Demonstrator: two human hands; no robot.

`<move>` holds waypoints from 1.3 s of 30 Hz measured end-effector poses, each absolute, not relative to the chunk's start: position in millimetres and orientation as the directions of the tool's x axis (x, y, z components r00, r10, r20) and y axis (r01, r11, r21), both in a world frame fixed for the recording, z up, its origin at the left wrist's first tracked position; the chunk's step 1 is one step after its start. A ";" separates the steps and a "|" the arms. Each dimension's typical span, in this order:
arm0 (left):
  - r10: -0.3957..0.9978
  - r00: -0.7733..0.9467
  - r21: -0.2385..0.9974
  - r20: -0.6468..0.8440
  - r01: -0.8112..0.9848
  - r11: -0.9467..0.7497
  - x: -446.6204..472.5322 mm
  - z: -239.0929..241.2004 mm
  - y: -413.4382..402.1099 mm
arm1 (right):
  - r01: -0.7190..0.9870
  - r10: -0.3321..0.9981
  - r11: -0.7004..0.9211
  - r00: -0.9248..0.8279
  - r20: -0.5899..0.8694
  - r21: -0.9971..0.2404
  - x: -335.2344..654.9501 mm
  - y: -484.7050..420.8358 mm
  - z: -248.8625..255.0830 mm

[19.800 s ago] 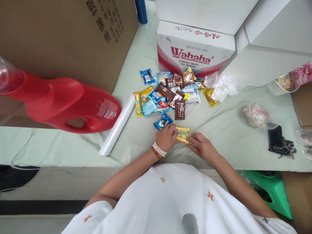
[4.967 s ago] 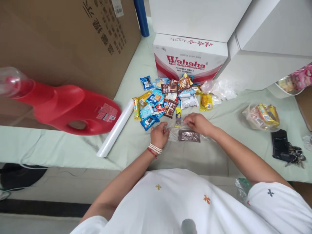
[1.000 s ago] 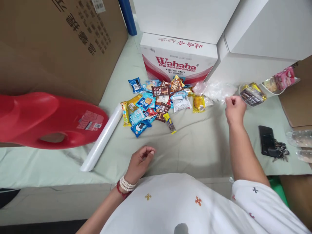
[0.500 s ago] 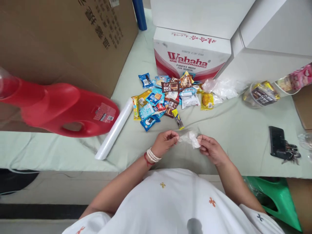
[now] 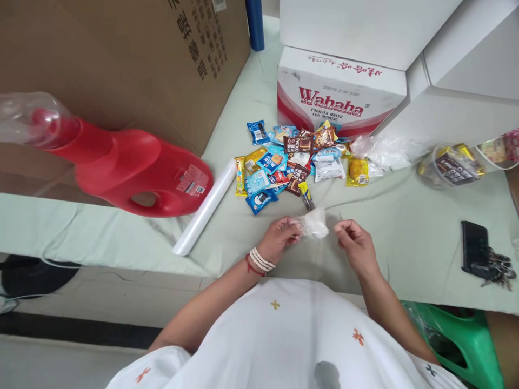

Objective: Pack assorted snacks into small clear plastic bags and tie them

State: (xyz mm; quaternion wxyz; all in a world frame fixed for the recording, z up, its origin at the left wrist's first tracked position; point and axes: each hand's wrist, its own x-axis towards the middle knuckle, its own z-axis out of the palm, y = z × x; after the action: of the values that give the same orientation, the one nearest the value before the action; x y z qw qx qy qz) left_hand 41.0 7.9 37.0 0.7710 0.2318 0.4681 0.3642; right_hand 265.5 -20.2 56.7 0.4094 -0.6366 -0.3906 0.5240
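Note:
My left hand [image 5: 279, 239] pinches a crumpled clear plastic bag [image 5: 315, 223], which sticks out to the right of its fingers. Just past the bag's free end is my right hand [image 5: 358, 244], its fingers curled together, with a small gap to the plastic and nothing visible in them. Ahead of both hands lies a pile of small wrapped snacks [image 5: 271, 161] in blue, brown and yellow packets. A yellow-and-dark stick packet [image 5: 306, 195] is the nearest one, right behind the bag.
A white plastic roll [image 5: 205, 208] and a red jug [image 5: 141, 173] lie left, by a large brown carton [image 5: 121, 59]. Behind the snacks stands a Wahaha box [image 5: 336, 97]. On the right are loose clear plastic [image 5: 383, 151], a snack-filled tub [image 5: 450, 165], a phone [image 5: 474, 246] and keys [image 5: 500, 267].
My right hand has let go of the plastic bag and moved slightly away to the right. The bag stays in my left hand. The whole view has shifted a little.

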 end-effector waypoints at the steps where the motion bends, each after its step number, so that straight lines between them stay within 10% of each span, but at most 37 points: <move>1: 0.775 0.296 0.684 -0.558 -0.365 0.632 38.5 36.8 8.6 | 0.130 0.931 -0.330 0.206 -0.300 -0.935 270.8 -22.4 56.0; 4: 0.793 0.296 0.718 -0.533 -0.338 0.609 36.0 40.4 7.9 | 0.333 0.971 -0.159 0.224 -0.086 -0.929 276.0 -26.1 59.1; 10: 0.882 0.278 0.901 -0.380 -0.105 0.422 45.6 52.8 1.2 | 0.448 0.957 0.210 -0.275 0.090 -0.869 234.0 -14.8 67.7; 17: 0.865 0.310 0.899 -0.394 -0.067 0.433 31.6 51.5 2.7 | 0.110 0.962 -0.250 -0.082 -0.260 -0.962 232.5 -6.7 56.8; 23: 0.876 0.256 0.875 -0.409 -0.163 0.456 39.8 47.2 -1.6 | 0.235 0.969 -0.019 -0.234 -0.076 -0.972 219.6 -17.9 60.9; 31: 0.790 0.380 0.759 -0.482 -0.269 0.593 16.9 53.0 4.6 | -0.159 0.932 -0.358 -0.009 -0.361 -0.920 252.9 -11.7 44.8; 39: 0.796 0.386 0.732 -0.467 -0.335 0.592 39.0 54.9 -2.1 | -0.138 0.910 -0.355 -0.277 -0.308 -0.925 207.7 -20.5 55.8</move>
State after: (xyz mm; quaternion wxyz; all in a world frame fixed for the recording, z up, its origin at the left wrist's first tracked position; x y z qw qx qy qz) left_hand 39.0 -2.1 54.9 0.7864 0.2729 0.4216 0.3595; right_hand 207.7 -20.5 55.8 0.3844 -0.4621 -0.4179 0.6812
